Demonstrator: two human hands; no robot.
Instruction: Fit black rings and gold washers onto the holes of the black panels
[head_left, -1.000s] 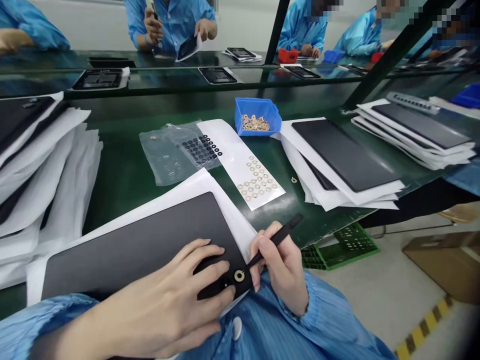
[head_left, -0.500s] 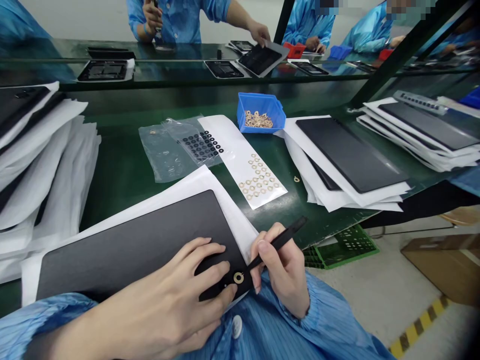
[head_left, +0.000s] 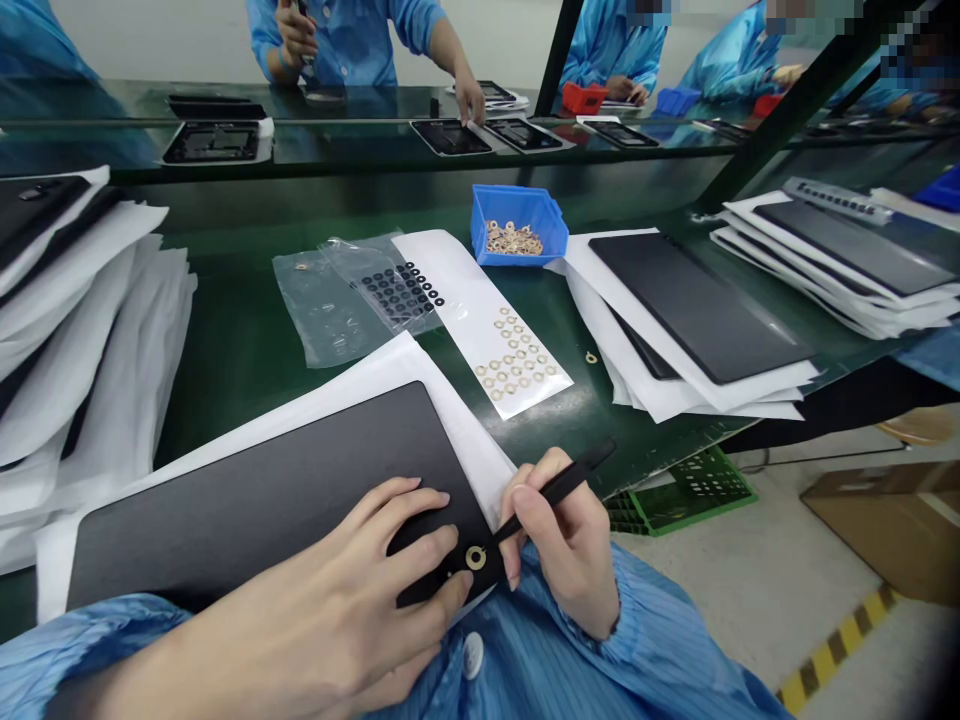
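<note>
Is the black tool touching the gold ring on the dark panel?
Cannot tell: in the head view the black tool ends at the gold ring, too close to judge.

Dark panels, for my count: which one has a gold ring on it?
The panel under the left hand, ring at its near edge; the panels stacked to the right show none.

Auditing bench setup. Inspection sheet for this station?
surface: glossy green bench top.
job's things: matte black rectangular panel on white paper sheet; small brass ring on it.
clutter: blue plastic bin of brass rings; white paper strip of rings; clear plastic bag of black rings.
grippers: left hand presses panel; right hand holds slim black tool at ring.
cables: thin dark floor line, possibly cable.
surroundings: green plastic crate, brown cardboard box, co-worker in blue smock.
</note>
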